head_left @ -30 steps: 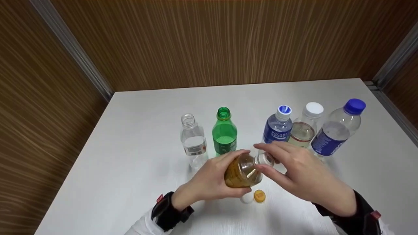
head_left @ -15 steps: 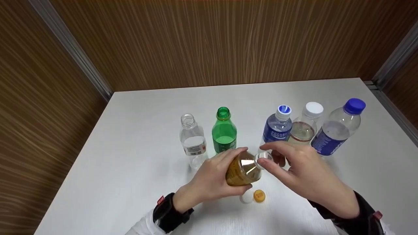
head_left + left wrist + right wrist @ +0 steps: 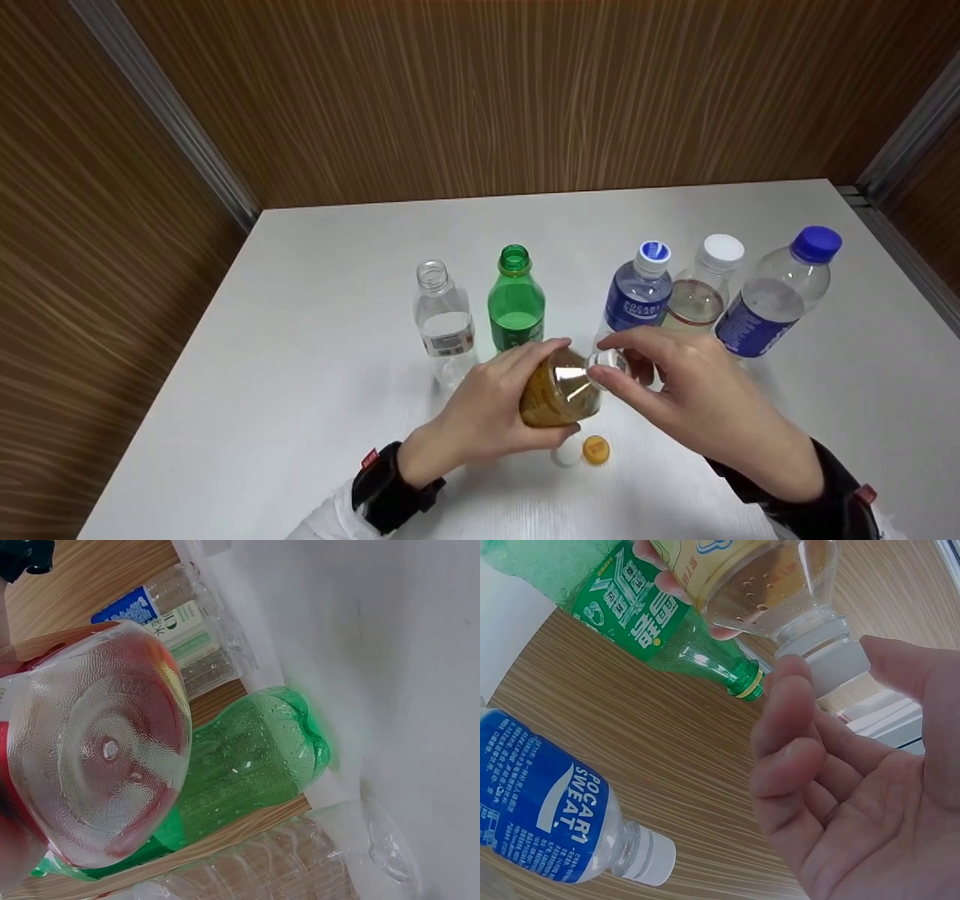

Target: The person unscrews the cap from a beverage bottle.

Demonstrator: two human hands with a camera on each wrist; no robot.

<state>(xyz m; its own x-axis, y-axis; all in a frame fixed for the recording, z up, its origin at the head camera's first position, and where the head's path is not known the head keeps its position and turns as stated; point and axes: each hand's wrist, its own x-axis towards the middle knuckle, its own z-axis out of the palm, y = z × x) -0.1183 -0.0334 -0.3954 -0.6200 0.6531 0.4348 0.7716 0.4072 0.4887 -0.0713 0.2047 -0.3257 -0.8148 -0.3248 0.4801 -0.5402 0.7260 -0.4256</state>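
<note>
My left hand (image 3: 495,409) grips a bottle (image 3: 556,394) with a yellow-orange label, tilted so its neck points right toward my other hand. Its dimpled clear base (image 3: 112,750) fills much of the left wrist view. At the neck, thumb and fingers of my right hand (image 3: 701,401) pinch the white cap (image 3: 838,664). Below the held bottle, a white cap (image 3: 568,453) and an orange cap (image 3: 596,450) lie side by side on the table. Just behind stands a green bottle (image 3: 516,300) without a cap, partly covered by my left hand.
An uncapped clear bottle (image 3: 444,322) stands left of the green one. To the right are a blue-labelled Pocari Sweat bottle (image 3: 637,300), a white-capped bottle (image 3: 697,296) and a larger blue-capped bottle (image 3: 772,300). Wood-grain panels (image 3: 525,97) border the white table (image 3: 300,337).
My right fingers have closed in from a looser hold to a pinch on the cap, the hand shifting slightly. The bottle has moved very little, and the standing bottles keep their places.
</note>
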